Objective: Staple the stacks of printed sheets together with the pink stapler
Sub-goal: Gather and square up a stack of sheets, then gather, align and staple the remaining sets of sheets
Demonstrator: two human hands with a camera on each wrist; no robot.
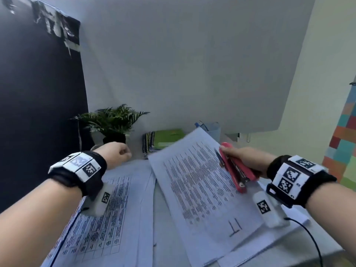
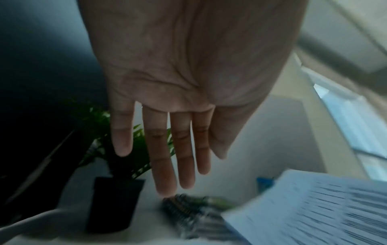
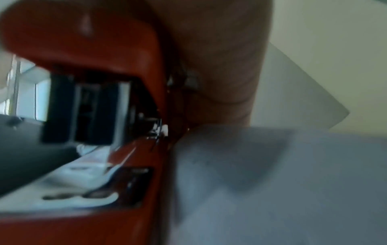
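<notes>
We look down on a pale worktop (image 1: 167,218) strewn with printed sheets. Behind it hangs a large white sheet of backdrop (image 1: 192,64); a dark panel (image 1: 38,103) closes the left side, and at the right edge a wall of coloured blocks (image 1: 344,143) shows. At the back of the worktop stand a potted fern (image 1: 111,122) in a black pot, a pile of spiral notebooks (image 1: 163,140) with a green cover on top, and a clear cup (image 1: 212,130) holding something blue.

Our right hand (image 1: 242,158) grips the pink stapler (image 1: 236,168), fingers wrapped round its body, nose pointing away from us. It sits over the right edge of a stack of text sheets (image 1: 200,185), which lies slanted across the worktop with its far corner lifted and blurred. A dark pen (image 1: 219,158) lies just beside the stapler on that stack. Left of it lies a stack of table-printed sheets (image 1: 107,209), under our left forearm.

Our left hand (image 1: 117,154) is held above the worktop near the fern pot, holding nothing. From the head view its fingers are hidden behind the knuckles; the left wrist view shows them straight and slightly spread (image 2: 163,165), reaching toward the notebooks (image 2: 188,213), with the lifted stack (image 2: 314,207) at lower right.

The right wrist view alone shows the stapler's rear (image 3: 87,49) close up: its red-pink shell, the dark metal channel inside, and the paper (image 3: 282,182) pressed alongside, all heavily blurred. Whether paper lies between the stapler's jaws we cannot tell.
</notes>
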